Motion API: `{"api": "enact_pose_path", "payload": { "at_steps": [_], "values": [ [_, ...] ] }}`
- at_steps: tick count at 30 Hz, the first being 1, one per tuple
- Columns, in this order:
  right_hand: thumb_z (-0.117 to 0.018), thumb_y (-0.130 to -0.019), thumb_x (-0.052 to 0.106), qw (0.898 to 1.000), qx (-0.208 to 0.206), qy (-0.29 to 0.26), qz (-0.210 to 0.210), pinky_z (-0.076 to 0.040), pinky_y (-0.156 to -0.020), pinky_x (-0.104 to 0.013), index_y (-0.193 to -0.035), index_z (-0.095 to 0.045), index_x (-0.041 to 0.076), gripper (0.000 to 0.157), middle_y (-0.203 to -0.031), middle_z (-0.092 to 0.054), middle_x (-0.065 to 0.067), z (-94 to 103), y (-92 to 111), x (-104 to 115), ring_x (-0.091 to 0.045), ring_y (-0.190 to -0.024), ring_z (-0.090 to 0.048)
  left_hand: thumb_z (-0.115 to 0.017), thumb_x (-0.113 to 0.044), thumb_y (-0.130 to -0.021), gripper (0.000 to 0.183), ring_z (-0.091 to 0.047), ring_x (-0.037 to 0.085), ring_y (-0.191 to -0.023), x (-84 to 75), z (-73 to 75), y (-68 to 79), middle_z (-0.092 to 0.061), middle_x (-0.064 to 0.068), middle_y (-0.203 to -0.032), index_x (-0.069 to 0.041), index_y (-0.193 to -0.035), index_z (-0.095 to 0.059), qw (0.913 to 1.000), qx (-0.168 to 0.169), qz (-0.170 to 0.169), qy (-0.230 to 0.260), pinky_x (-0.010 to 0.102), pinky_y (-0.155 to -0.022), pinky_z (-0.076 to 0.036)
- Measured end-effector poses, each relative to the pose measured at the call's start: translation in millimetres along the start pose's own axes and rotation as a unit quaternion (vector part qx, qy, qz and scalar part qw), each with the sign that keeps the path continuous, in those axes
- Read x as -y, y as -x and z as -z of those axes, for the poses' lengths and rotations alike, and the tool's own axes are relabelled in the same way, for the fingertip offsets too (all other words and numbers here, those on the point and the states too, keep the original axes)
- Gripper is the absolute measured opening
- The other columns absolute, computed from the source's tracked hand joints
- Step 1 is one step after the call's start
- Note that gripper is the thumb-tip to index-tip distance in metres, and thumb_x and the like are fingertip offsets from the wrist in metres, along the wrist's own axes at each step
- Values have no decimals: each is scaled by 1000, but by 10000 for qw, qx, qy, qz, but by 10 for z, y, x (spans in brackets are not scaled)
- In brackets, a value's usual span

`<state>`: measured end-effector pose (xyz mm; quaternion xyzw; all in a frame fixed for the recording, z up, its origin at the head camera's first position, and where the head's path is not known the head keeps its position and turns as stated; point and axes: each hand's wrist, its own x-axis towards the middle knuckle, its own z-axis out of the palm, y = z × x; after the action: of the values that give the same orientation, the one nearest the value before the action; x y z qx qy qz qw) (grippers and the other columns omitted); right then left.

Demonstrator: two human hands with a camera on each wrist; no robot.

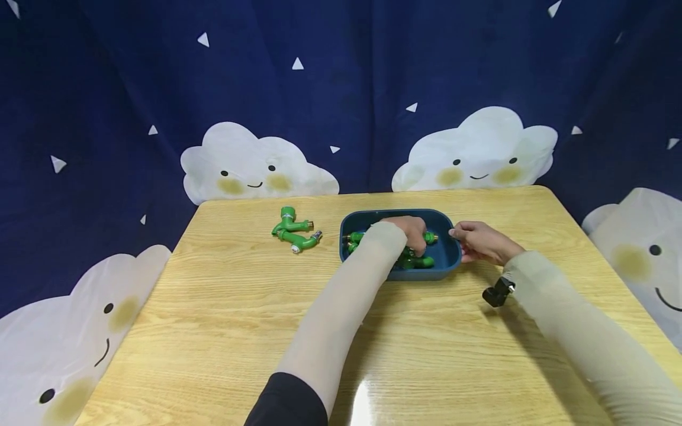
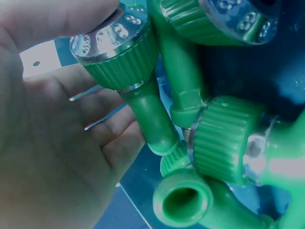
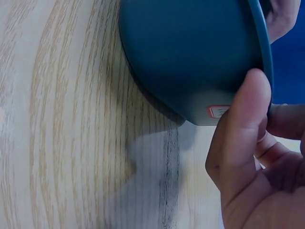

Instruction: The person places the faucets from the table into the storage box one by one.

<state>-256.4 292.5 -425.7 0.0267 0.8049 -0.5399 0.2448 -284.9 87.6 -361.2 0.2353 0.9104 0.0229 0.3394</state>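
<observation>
Left wrist view — the left hand (image 2: 52, 129) clasps a green tap (image 2: 125, 69), upper left of centre, its length slanting down-right inside the blue box (image 3: 190, 52) — right hand (image 1: 483, 241) pinches the box's edge.

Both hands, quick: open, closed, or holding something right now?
Left hand: closed, holding a green tap.
Right hand: closed, pinching the blue bin at its rim.

I can read no words, numbers or brands from here. On my right wrist feed, right of centre, a small red-bordered white label (image 3: 218, 111) sits on the outer wall of the dark blue plastic basin (image 3: 190, 52), its print too small to make out.
</observation>
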Motion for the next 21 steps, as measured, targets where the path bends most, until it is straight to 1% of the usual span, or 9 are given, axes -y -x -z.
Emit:
{"api": "enact_pose_path", "payload": {
  "at_steps": [2,4,7,10,14,18,19,21],
  "values": [
    [-39,-108,25,10000,2,-18,-2,-57,-60,-24,-89,-47,9,25,-71,-49,3,-7,-7,4,-7,-59,-54,-59,-29,-97,53,-49,11,-107,2,0,-10,-49,-9,-145,-23,-147,-44,9999,-86,-11,-59,26,-80,-43],
    [-38,-108,24,10000,-19,-1,-17,-57,-59,-24,-91,-47,8,26,-71,-48,3,-10,-11,6,-7,-58,-53,-60,-31,-97,45,-51,11,-105,0,-1,-17,-53,-8,-140,-22,-140,-50,9998,-178,13,-122,26,-81,-44],
    [-37,-108,24,10000,-27,43,-14,-56,-59,-23,-93,-47,7,25,-71,-48,3,-15,-12,10,-7,-58,-53,-58,-33,-98,38,-52,10,-103,-8,-6,-20,-55,-8,-135,-22,-134,-53,9995,-244,136,-162,26,-82,-44],
    [-37,-108,24,10000,-55,60,-27,-56,-59,-23,-94,-48,7,25,-71,-48,3,-20,-9,16,-7,-58,-54,-56,-34,-100,38,-52,10,-106,-14,-5,-7,-54,-9,-137,-23,-136,-52,9994,-215,205,-186,27,-85,-44],
    [-37,-108,23,10000,-48,59,-50,-57,-59,-23,-95,-48,6,25,-72,-48,3,-26,-6,11,-7,-58,-54,-55,-31,-100,44,-50,8,-110,-21,-16,20,-49,-9,-147,-24,-143,-47,9990,-211,237,-326,25,-89,-45],
    [-38,-108,23,10000,-61,21,-22,-57,-58,-23,-91,-48,6,25,-71,-48,3,-30,-2,16,-7,-57,-54,-52,-22,-101,43,-48,10,-105,-23,-39,60,-50,-7,-146,-24,-144,-48,9968,-399,197,-671,25,-84,-42],
    [-39,-108,23,10000,-66,17,-17,-56,-58,-22,-90,-48,6,25,-71,-48,3,-30,1,21,-7,-57,-54,-51,-21,-101,41,-48,11,-102,-20,-53,62,-53,-7,-143,-24,-142,-50,9958,-509,182,-744,26,-82,-40],
    [-39,-107,22,10000,-66,11,0,-56,-58,-22,-88,-47,7,26,-71,-48,3,-27,6,25,-7,-57,-54,-49,-18,-102,39,-47,12,-98,-19,-57,78,-55,-6,-140,-23,-141,-52,9952,-579,154,-769,27,-80,-39]
  ]
}}
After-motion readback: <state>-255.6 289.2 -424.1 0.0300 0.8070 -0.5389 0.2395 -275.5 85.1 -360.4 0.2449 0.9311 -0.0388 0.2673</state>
